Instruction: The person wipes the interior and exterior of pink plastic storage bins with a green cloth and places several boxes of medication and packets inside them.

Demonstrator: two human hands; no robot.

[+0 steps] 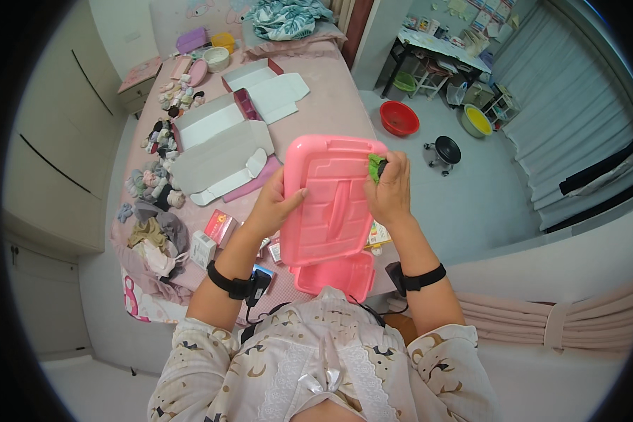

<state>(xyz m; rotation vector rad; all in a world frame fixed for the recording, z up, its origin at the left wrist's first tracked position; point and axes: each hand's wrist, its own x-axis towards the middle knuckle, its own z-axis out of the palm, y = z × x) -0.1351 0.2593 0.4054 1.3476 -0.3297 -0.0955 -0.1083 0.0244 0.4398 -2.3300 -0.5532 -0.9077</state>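
A pink plastic lid (330,200) with a moulded handle is held up in front of me. My left hand (278,204) grips its left edge, thumb on top. At the upper right edge, my right hand (390,186) is closed round a crumpled green and dark cloth (377,167), which touches the lid. Its finger ends are partly hidden. Below the lid, close to my body, a pink plastic box (362,274) rests on the bed, partly covered by the lid. Small cartons, among them a red one (220,228) and a white one (202,249), lie left of my left forearm.
Opened white cardboard boxes (221,151) lie on the pink bed (330,91). Rolled socks (151,179) and a heap of clothes (158,235) line its left side. On the floor to the right are a red basin (399,118) and a black stool (446,150).
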